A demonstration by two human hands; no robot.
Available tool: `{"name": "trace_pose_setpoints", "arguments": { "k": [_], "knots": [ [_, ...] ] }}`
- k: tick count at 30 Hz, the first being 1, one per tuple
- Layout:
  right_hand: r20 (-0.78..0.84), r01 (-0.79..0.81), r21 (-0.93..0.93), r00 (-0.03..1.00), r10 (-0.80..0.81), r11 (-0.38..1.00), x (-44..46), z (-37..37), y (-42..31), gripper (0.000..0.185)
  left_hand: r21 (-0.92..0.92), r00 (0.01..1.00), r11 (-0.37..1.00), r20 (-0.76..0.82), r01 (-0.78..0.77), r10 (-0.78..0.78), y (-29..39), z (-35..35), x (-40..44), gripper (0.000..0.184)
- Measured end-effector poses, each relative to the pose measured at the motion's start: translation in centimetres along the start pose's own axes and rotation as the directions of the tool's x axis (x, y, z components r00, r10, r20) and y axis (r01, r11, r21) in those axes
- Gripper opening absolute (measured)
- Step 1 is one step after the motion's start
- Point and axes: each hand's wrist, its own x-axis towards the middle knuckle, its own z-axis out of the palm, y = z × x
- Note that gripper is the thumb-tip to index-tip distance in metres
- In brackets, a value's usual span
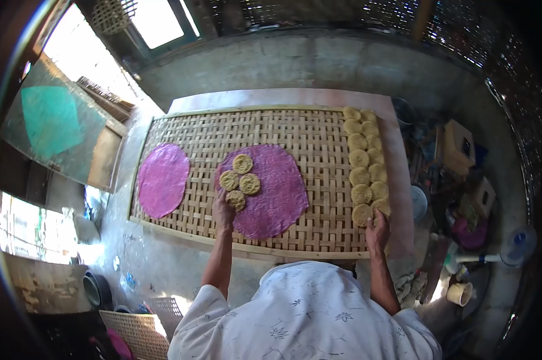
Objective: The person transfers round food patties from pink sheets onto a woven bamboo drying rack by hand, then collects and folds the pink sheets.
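"Which step is in hand?"

"Setting out, I judge: flat, round, yellow-brown cakes in two columns (360, 176) run down the right side of the large tan rack of woven strips (211, 129). Four more loose cakes (248, 184) sit in a cluster on the crinkled pink oval sheet (274, 210) at the centre of the frame."

"And the hands?"

"The right hand (377, 231), right of centre, has its fingertips at the lowest cake (381, 206) of the outer column. I cannot tell whether it pinches that cake or merely presses it. The left hand (224, 211) is at the sheet's left edge, against the lowest cake (235, 201) of the cluster; its grip is partly hidden, so I cannot tell that either."

"What does the next move call for?"

"Squaring the outer cake beside its neighbour, I'd say, without overlap, and a light touch in case they crumble. The columns nearly reach the rack's near edge, so there looks to be little room below them."
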Motion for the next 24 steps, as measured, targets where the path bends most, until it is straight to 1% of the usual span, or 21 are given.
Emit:
{"name": "trace_pose_setpoints", "arguments": {
  "k": [1, 2, 4, 6, 8, 10, 12, 13, 14, 16, 17, 20, 21, 22, 23, 24],
  "knots": [
    [0.003, -0.006, 0.009, 1.0, 0.006, 1.0, -0.3, 0.2, 0.0, 0.037, 0.068, 0.993, 0.991, -0.029, -0.112, 0.114, -2.6, 1.6, 0.3, 0.043],
    [0.004, -0.015, 0.015, 1.0, 0.015, 1.0, -0.6, 0.2, -0.2, 0.037, 0.108, 0.984, 0.98, -0.05, -0.167, 0.173, -4.2, 2.8, 0.3, 0.043],
    [0.027, -0.03, 0.068, 0.999, 0.028, 0.997, -1.2, -0.6, -2.2, 0.037, 0.149, 0.993, 0.983, 0.072, -0.105, 0.095, -1.4, 1.1, 0.4, 0.04],
    [0.072, -0.077, 0.146, 0.995, 0.067, 0.986, -1.6, -0.7, -3.2, 0.037, 0.236, 0.996, 0.97, 0.074, -0.065, 0.048, -0.5, 0.8, 1.1, 0.036],
    [0.078, -0.031, 0.161, 0.997, 0.018, 0.986, -1.9, 1.1, -1.3, 0.037, 0.287, 0.996, 0.958, 0.091, -0.024, -0.003, -0.7, 0.8, 1.5, 0.03],
    [0.085, 0.005, 0.188, 0.996, -0.021, 0.982, -2.0, 1.0, -2.3, 0.037, 0.302, 0.991, 0.953, 0.12, 0.019, -0.058, -1.1, 0.9, 2.1, 0.023],
    [0.1, 0.028, 0.227, 0.994, -0.052, 0.974, -2.4, 0.7, -3.7, 0.036, 0.323, 0.993, 0.946, 0.113, -0.013, -0.025, -0.7, 0.7, 2.0, 0.021],
    [0.032, 0.132, 0.248, 0.989, -0.145, 0.96, -2.4, 2.0, -3.1, 0.035, 0.334, 0.994, 0.942, 0.11, -0.028, -0.009, -0.3, 0.5, 1.8, 0.02],
    [0.081, 0.095, 0.267, 0.989, -0.121, 0.959, -2.5, 2.0, -3.1, 0.035, 0.299, 0.991, 0.954, 0.131, -0.013, -0.028, -0.2, 0.5, 1.8, 0.02],
    [0.181, 0.02, 0.303, 0.98, -0.078, 0.953, -2.8, 1.2, -6.0, 0.034, 0.231, 0.983, 0.973, 0.173, 0.023, -0.065, -0.2, 0.4, 1.5, 0.02],
    [0.218, -0.005, 0.326, 0.973, -0.071, 0.945, -3.0, 1.6, -6.3, 0.033, 0.207, 0.98, 0.978, 0.189, 0.014, -0.054, -0.2, 0.4, 1.2, 0.019],
    [0.268, 0.099, 0.433, 0.935, -0.233, 0.896, -3.7, 4.1, -6.0, 0.033, 0.118, 0.975, 0.993, 0.22, 0.005, -0.031, -0.4, 0.6, 0.2, 0.02],
    [0.417, -0.101, 0.457, 0.902, -0.113, 0.884, -4.2, 4.4, -6.6, 0.032, 0.077, 0.975, 0.997, 0.22, 0.013, -0.03, -0.5, 0.8, -0.4, 0.021],
    [0.507, -0.168, 0.485, 0.853, -0.119, 0.858, -4.5, 4.8, -6.9, 0.033, 0.036, 0.975, 0.999, 0.221, 0.022, -0.029, 1.3, 0.1, -0.8, 0.022],
    [0.59, -0.238, 0.505, 0.797, -0.131, 0.83, -4.8, 5.5, -7.1, 0.033, 0.091, 0.961, 0.994, 0.274, -0.067, 0.04, 3.1, -1.0, -1.8, 0.026],
    [0.666, -0.31, 0.515, 0.732, -0.145, 0.799, -5.1, 5.9, -7.3, 0.034, 0.049, 0.962, 0.997, 0.269, -0.068, 0.052, 4.5, -1.0, -2.7, 0.024]
  ]
}}
